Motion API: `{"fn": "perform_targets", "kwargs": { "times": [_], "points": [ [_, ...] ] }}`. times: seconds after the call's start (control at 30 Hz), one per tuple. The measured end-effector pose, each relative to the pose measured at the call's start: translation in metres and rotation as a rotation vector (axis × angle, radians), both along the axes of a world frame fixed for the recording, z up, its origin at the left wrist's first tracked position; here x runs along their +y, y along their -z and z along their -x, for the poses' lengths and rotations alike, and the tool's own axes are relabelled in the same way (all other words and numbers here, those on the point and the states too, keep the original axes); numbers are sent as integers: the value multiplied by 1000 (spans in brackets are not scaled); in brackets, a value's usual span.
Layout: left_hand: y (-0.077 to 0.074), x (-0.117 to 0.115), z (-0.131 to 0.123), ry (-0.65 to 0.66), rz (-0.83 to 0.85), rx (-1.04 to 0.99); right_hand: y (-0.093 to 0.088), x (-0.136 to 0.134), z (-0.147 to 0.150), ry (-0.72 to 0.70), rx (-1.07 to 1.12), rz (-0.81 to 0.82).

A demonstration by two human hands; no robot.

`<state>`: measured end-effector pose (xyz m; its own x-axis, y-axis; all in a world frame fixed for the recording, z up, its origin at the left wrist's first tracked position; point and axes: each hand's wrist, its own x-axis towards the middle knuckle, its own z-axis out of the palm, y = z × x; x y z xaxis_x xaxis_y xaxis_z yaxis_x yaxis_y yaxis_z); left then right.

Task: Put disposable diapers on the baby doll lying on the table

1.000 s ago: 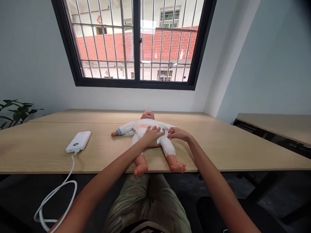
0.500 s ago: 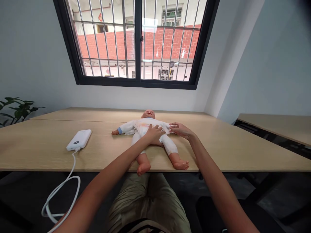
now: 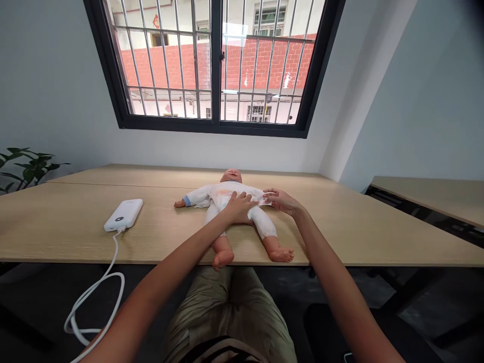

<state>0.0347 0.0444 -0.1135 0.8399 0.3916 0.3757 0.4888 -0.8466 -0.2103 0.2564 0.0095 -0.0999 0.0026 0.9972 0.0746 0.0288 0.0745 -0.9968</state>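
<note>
A baby doll (image 3: 231,176) lies on its back on the table, head toward the window and bare feet at the near edge. It wears white clothes with blue cuffs. Around its belly is a white diaper (image 3: 223,194) with a faint coloured print. My left hand (image 3: 239,207) rests on the diaper's front, fingers spread. At the doll's side on the right, my right hand (image 3: 282,201) has its fingers bent around the diaper's edge, thumb below. The doll's arm on that side is mostly hidden behind my right hand.
A white power bank (image 3: 124,215) lies on the wooden table (image 3: 340,232) to the left, its white cable (image 3: 113,262) hanging over the front edge. A plant (image 3: 32,169) is at the far left. A barred window (image 3: 215,65) is ahead; a second table (image 3: 434,196) stands right.
The view has tilted very slightly downward. Both hands stay at the doll's waist, with only a tiny shift of the fingers.
</note>
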Motion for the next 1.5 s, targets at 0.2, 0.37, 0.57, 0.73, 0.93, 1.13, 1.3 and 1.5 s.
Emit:
{"fn": "perform_targets", "kwargs": {
  "times": [0.2,0.37,0.57,0.73,0.93,1.13,1.3,1.5],
  "points": [
    [-1,-3,-2,-4,9,-21,-3,11,32,-24,45,-121],
    [-6,-26,9,-43,52,-37,-13,32,51,50,-91,-189],
    [-11,-62,25,-36,85,-48,-24,39,67,7,-172,-170],
    [-12,-56,26,84,88,-15,-29,42,89,57,-234,-86],
    [-9,-49,27,178,129,-55,-14,50,97,98,-324,-102],
    [-13,-22,35,410,425,-240,-4,50,94,72,-241,-127],
    [-20,31,42,159,501,-630,-10,51,88,116,-23,-138],
    [-7,63,42,178,441,-590,-10,56,77,216,58,-243]
  ]
}}
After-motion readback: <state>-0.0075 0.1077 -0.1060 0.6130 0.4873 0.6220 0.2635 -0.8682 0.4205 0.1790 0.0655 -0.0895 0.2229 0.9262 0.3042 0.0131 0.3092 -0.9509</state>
